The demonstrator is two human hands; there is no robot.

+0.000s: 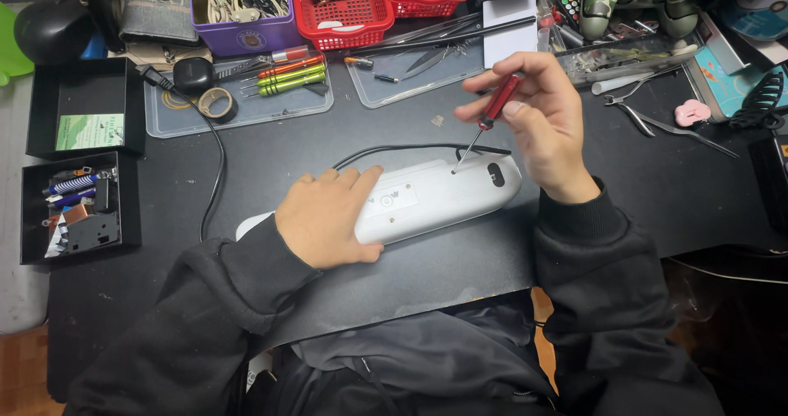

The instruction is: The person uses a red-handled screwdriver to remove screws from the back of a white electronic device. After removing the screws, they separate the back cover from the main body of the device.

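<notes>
The white device [427, 198], a long, rounded plastic housing lying underside up, sits near the middle of a dark surface [657, 194], straight in front of the person. A black cable [394, 149] runs from its far edge.

Head view, looking down: the left hand [332, 219] lies flat and open across the left part of the housing, palm pressing it to the surface, fingers spread toward a small recessed plate. The right hand [538, 125] is closed around a small red-handled screwdriver [490, 112], pinched between thumb and fingertips. Its thin shaft slants down, and the tip meets a small hole in the housing, just left of a dark oval opening.

The housing looks like a light, stiff, hollow shell with a smooth, probably slippery finish, so it would likely slide or rock on its curved body unless held down. The broad flat middle seems the safest place to press or grip; the thin cable does not.

Beyond it lie clear trays [246, 104] with more screwdrivers and tape rolls, red baskets [345, 10], a purple box [242, 22] and pliers [657, 121]. Black open boxes [78, 207] sit at the left.
</notes>
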